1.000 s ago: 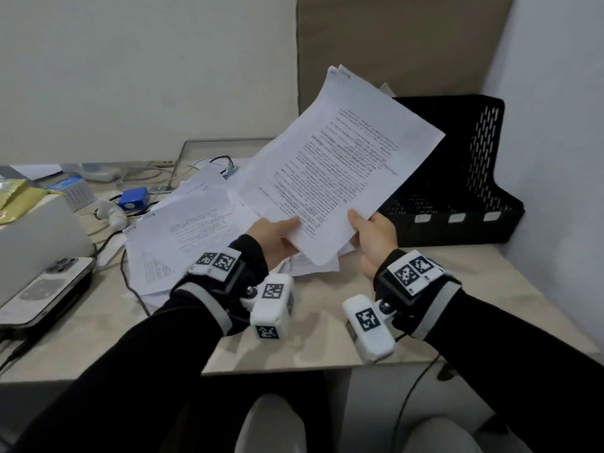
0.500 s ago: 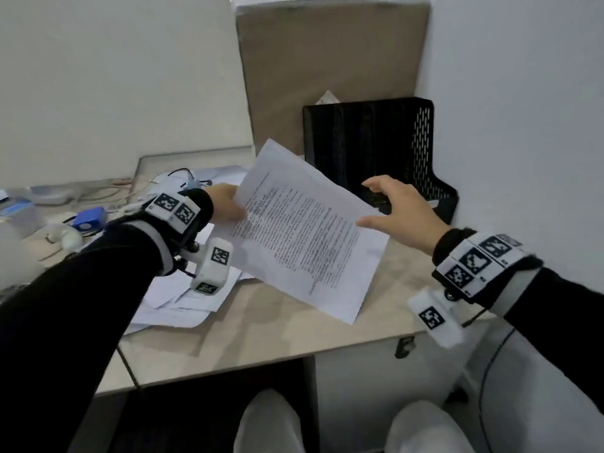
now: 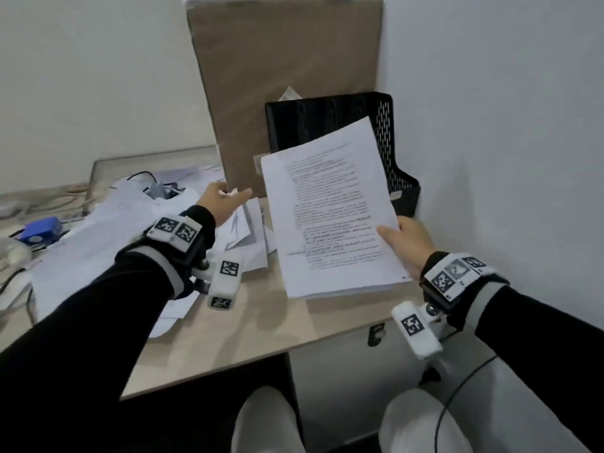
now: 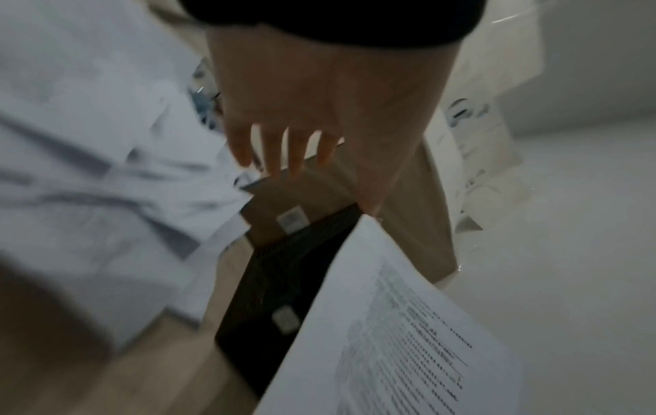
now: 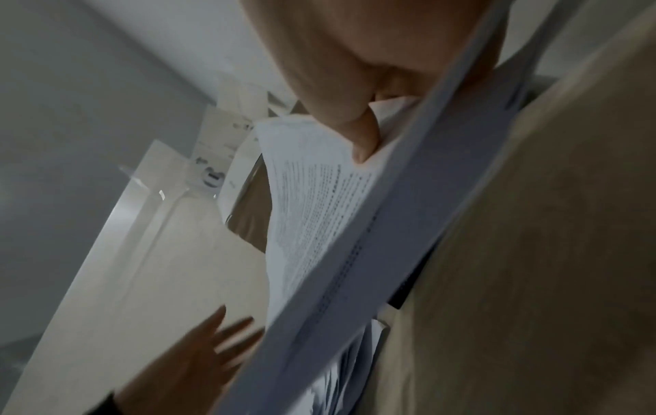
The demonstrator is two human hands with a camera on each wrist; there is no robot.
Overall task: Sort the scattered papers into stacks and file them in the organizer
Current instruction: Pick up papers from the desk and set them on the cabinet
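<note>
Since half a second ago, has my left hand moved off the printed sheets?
Yes. The left hand has let go of the printed paper stack and now reaches, fingers spread, toward the brown cardboard panel, left of the black mesh organizer.

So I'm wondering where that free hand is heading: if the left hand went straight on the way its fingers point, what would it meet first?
Most likely the brown cardboard panel standing beside the black organizer. The left hand is open, its fingers near the panel's lower edge, though depth is unclear.

A brown cardboard sheet [image 3: 281,76] leans against the wall [image 3: 490,125].
</note>
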